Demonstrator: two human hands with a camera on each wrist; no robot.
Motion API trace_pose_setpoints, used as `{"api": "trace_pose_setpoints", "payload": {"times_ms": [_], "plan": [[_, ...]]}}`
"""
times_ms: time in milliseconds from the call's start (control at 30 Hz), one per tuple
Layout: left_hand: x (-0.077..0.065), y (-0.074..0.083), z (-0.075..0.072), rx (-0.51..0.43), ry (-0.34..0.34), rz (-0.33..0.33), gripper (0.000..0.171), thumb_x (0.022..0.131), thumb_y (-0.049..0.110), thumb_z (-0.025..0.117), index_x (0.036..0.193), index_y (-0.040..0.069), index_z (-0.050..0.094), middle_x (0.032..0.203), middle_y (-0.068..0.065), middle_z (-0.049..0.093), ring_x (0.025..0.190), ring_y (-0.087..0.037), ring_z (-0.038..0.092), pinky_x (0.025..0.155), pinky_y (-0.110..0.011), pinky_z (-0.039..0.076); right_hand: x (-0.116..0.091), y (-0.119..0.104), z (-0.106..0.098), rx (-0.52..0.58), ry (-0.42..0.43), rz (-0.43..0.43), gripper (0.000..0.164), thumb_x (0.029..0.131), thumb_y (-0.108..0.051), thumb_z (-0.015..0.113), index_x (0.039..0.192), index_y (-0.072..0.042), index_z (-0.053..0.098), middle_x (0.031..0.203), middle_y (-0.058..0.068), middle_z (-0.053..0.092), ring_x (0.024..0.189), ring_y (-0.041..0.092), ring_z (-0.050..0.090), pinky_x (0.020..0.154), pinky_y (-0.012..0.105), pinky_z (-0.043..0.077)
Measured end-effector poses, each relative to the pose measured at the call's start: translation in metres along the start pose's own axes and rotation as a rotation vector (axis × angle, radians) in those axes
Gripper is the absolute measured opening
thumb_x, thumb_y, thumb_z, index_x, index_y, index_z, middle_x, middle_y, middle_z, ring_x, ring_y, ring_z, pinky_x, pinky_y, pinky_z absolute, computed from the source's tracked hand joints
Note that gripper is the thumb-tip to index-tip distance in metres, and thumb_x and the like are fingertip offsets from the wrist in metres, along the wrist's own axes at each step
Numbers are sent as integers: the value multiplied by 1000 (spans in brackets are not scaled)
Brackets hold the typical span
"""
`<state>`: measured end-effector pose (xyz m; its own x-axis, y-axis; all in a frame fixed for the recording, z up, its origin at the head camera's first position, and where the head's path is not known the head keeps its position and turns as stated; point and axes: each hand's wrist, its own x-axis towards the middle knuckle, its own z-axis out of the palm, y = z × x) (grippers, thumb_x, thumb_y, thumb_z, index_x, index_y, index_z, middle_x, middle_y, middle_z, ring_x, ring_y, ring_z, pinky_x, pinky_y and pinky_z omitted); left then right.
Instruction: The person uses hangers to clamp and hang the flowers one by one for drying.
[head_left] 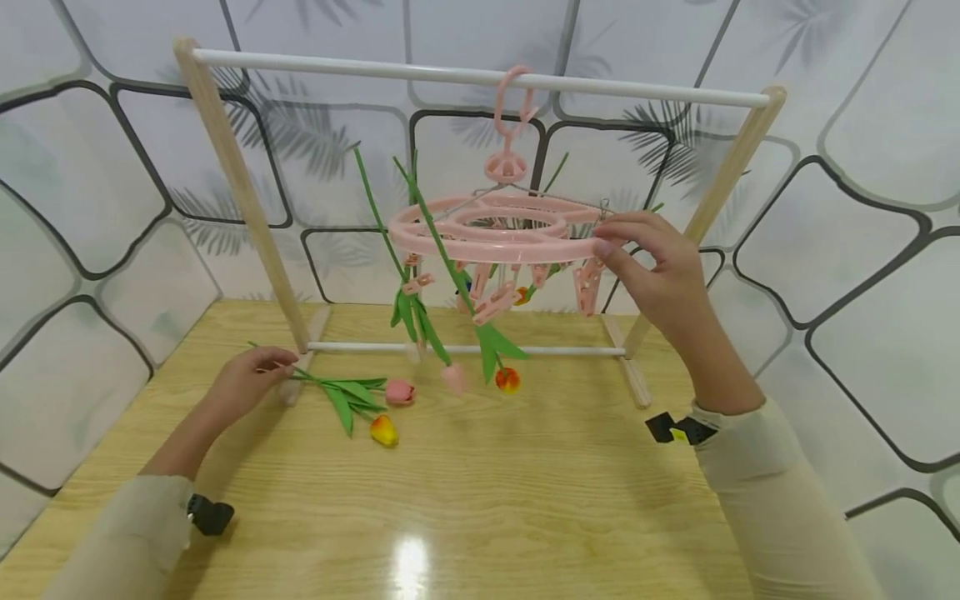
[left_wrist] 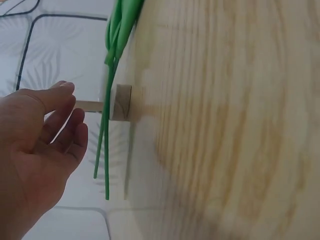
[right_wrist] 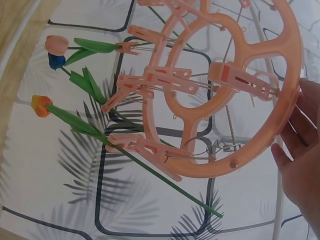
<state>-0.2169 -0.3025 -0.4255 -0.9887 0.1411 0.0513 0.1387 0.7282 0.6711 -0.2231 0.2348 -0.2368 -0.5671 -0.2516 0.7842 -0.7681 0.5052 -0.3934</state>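
A pink round clip hanger (head_left: 517, 250) hangs by its hook (head_left: 512, 104) from a white bar. My right hand (head_left: 660, 271) pinches the hanger's right rim between thumb and fingers. Several artificial tulips hang head down from its clips, among them a pink one (head_left: 453, 377) and an orange-red one (head_left: 507, 380). On the table at left lie a pink tulip (head_left: 400, 392) and a yellow-orange tulip (head_left: 384, 431). My left hand (head_left: 251, 383) is beside their stem ends, fingers loosely bent. The left wrist view shows a gap between its fingertips and the stems (left_wrist: 107, 145).
The wooden stand has a white top bar (head_left: 375, 69), slanted posts (head_left: 243, 196) and a low white crossbar (head_left: 555, 350). It stands at the back of the wood-grain table (head_left: 480, 500), before a patterned wall. Unused pink clips (head_left: 587, 287) dangle under the hanger's right side.
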Motion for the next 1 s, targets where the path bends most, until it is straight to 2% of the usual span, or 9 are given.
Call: {"api": "trace_pose_setpoints", "payload": {"times_ms": [167,333,433,533,633,767,1000], "plan": [[4,-11,-2,11,-34,-15,34,106,22,55,128,-2,63,122,-24,65,106,-34,60,78,-34,51,0,-2,0,10,-1,9,20,91,3,70,109,-2,76,113,9,71,115,4,60,97,18,46],[7,-20,-3,6,-67,-21,32,105,18,55,127,-3,64,121,-25,65,99,-23,60,74,-28,51,0,-3,1,16,5,8,19,90,4,71,108,-1,76,112,9,71,113,4,60,96,18,46],[8,-26,-4,4,-86,-15,32,105,19,56,127,-3,64,123,-26,64,101,-23,60,74,-27,51,0,-2,2,21,7,7,19,90,4,71,108,-1,76,112,9,71,114,5,60,97,19,46],[9,-32,-5,11,-95,-7,32,104,20,57,126,-3,65,125,-26,63,107,-32,61,79,-31,53,-1,-2,3,24,5,15,19,90,4,71,108,-1,76,112,9,71,115,6,60,98,19,46],[9,-37,-6,16,-103,2,32,105,19,57,126,-3,65,128,-28,61,114,-44,59,86,-45,54,-1,-1,3,28,7,16,19,90,5,71,108,-1,76,112,9,71,116,7,60,99,19,46],[9,-38,-7,22,-104,-6,32,104,18,58,127,-4,64,131,-31,58,118,-51,56,93,-58,51,-1,-1,4,35,14,8,19,90,5,71,107,-1,76,111,10,71,116,7,60,99,19,46],[12,-42,-5,60,-84,-11,31,103,17,59,123,-6,65,128,-32,59,117,-53,56,92,-59,51,-3,-1,7,36,18,11,19,91,5,70,108,-1,76,111,12,71,116,6,61,99,19,46]]}}
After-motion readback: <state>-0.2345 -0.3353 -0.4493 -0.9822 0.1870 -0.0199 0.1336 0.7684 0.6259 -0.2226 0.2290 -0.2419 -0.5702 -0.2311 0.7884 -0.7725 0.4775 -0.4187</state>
